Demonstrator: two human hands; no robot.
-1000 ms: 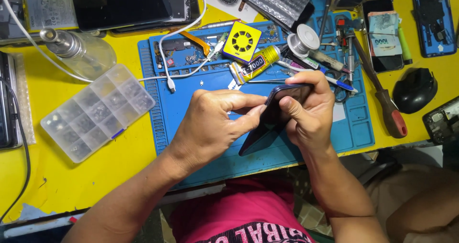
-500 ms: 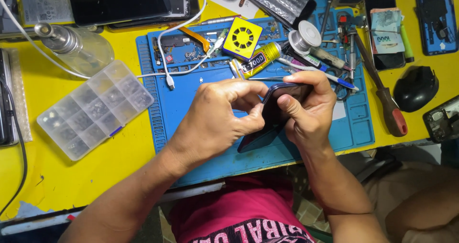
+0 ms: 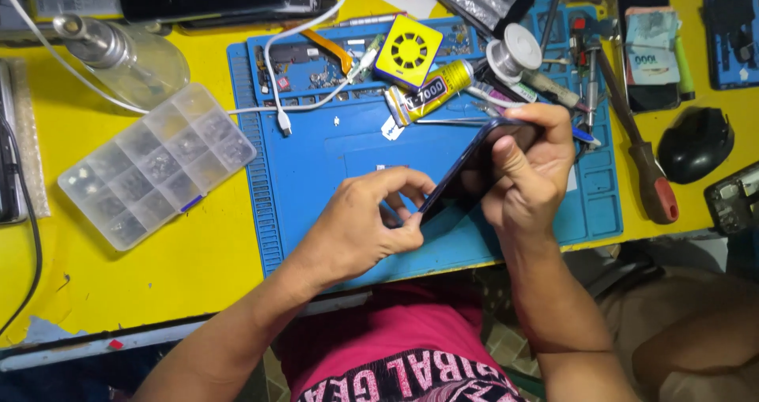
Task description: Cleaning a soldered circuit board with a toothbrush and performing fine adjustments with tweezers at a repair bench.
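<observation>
I hold the dark phone (image 3: 474, 169) tilted on edge between both hands, long axis from my left hand (image 3: 368, 228), pinching its near end, up to my right hand (image 3: 526, 177), gripping its far end

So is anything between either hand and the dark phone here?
Nothing visible: the left hand pinches the lower end of the dark phone, the right hand grips its upper end, both in direct contact above the blue mat.
</observation>
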